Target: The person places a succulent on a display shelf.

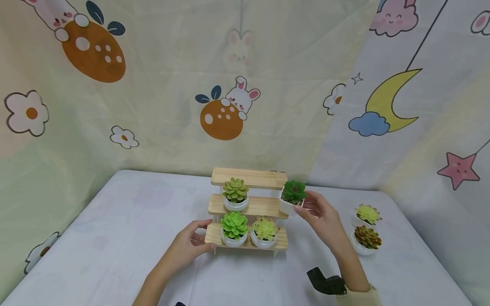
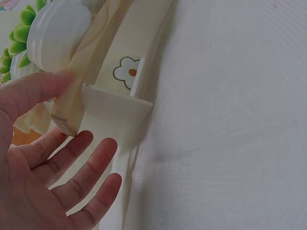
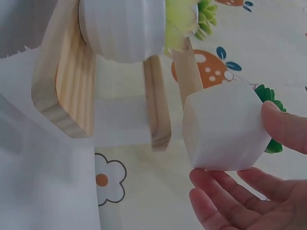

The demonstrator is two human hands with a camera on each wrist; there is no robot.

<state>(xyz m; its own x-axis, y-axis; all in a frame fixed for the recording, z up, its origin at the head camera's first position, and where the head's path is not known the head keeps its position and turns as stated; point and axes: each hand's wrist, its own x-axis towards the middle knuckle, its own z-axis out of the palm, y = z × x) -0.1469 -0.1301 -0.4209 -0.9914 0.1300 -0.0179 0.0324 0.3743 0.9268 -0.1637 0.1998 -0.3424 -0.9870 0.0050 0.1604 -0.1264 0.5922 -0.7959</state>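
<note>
My right hand point(image 1: 320, 216) holds a dark green succulent in a white angular pot point(image 3: 228, 127) by its sides, thumb near the rim and fingers below. The pot is at the right end of the middle shelf of a three-tier wooden plant stand point(image 1: 249, 178). At the stand's lower left end, my left hand point(image 1: 188, 241) grips the bottom board point(image 2: 88, 57), its thumb on the board and the other fingers spread beyond the end. A bright green succulent point(image 1: 234, 225) and a pale yellow-green one point(image 1: 265, 228) sit on the bottom shelf; another green succulent point(image 1: 235, 189) stands on the middle shelf, left side.
To the right on the white-covered table point(image 1: 126, 221) stand a yellow-green succulent point(image 1: 368, 213) and a reddish-brown one point(image 1: 367, 237), both in white pots. A black strap point(image 1: 325, 282) is by the right wrist. Behind the table hangs a cartoon-printed cloth point(image 1: 164, 106).
</note>
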